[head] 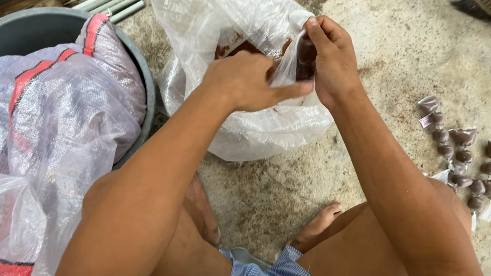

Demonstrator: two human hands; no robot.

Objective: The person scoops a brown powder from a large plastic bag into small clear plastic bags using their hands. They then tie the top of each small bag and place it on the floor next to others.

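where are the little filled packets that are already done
In the head view, the small filled packets lie in a cluster on the concrete floor at the right, beside the person's right forearm and right of the big clear bag.

The big clear plastic bag (pixel 230 110) sits in the middle of the concrete floor (pixel 399 44). Left of the bag, the grey tub (pixel 10 34) stuffed with a woven sack (pixel 49 123) crowds close, leaving only a narrow gap. Right of the bag lies open floor, until the cluster of small filled packets (pixel 463 162). Behind it, pale pipes (pixel 108 2) block the left; bare concrete continues rightwards.
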